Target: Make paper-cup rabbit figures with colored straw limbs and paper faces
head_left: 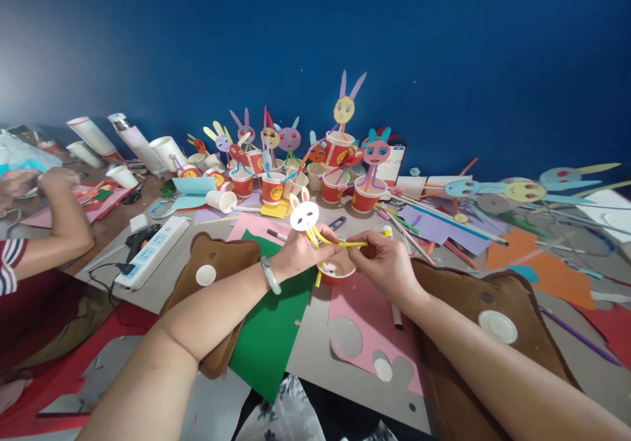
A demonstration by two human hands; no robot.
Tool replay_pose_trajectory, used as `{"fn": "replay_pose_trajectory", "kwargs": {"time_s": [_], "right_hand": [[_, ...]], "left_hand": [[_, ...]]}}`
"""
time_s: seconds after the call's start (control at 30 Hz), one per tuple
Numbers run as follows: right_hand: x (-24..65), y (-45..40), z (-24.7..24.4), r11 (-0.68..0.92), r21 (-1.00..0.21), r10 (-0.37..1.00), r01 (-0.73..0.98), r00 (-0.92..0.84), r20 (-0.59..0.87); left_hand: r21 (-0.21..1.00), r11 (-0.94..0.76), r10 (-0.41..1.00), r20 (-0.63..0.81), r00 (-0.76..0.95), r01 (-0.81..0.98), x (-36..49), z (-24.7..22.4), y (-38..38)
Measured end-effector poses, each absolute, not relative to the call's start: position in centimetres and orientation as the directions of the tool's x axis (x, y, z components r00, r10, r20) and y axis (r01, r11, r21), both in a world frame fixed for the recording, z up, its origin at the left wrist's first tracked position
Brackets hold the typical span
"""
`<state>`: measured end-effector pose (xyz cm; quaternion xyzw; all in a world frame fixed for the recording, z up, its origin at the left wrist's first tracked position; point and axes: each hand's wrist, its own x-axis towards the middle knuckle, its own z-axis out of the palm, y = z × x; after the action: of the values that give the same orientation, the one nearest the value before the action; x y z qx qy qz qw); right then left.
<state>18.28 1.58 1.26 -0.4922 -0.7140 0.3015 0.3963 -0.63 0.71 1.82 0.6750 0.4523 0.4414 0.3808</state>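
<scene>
Head view: yellow strip (349, 244) above red cup (340, 279), long axis crosswise, right hand (389, 263) pinching its free end cup-right, left hand's (306, 249) fingers gripping it near white rabbit face (304, 216), upper-left of cup.

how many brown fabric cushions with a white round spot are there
2. One brown fabric cushion lies partly covered by the left forearm; a second cushion lies partly covered by the right forearm. No others show.

A phone (396, 173) is showing digits seemingly reading "30 29", while yellow marks on red cups (273, 189) are appearing too small to read
</scene>
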Motion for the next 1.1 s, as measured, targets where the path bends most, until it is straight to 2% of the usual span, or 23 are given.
{"fn": "replay_pose_trajectory", "kwargs": {"time_s": [0.3, 0.47, 0.7, 0.97, 1.1], "right_hand": [[18.54, 2.03, 0.45, 0.29, -0.866, 0.955, 0.408, -0.183, 0.234], [18.47, 2.07, 0.6, 0.277, -0.881, 0.957, 0.384, -0.189, 0.219], [18.29, 1.87, 0.56, 0.293, -0.87, 0.954, 0.398, -0.187, 0.235], [18.12, 1.67, 0.44, 0.306, -0.859, 0.95, 0.41, -0.192, 0.247], [17.89, 1.41, 0.79, 0.322, -0.844, 0.945, 0.428, -0.194, 0.262]], "left_hand": [[0.883, -0.349, 0.935, 0.305, 0.183, 0.314, -0.82, 1.42, 0.65], [0.841, -0.385, 0.918, 0.307, 0.252, 0.38, -1.04, 2.0, 0.62], [0.718, -0.509, 0.86, 0.404, 0.31, 0.475, -1.12, 1.82, 0.94], [0.778, -0.474, 0.876, 0.37, 0.308, 0.412, -0.85, 1.9, 0.84], [0.738, -0.495, 0.867, 0.391, 0.308, 0.457, -0.79, 2.03, 0.62]]}}
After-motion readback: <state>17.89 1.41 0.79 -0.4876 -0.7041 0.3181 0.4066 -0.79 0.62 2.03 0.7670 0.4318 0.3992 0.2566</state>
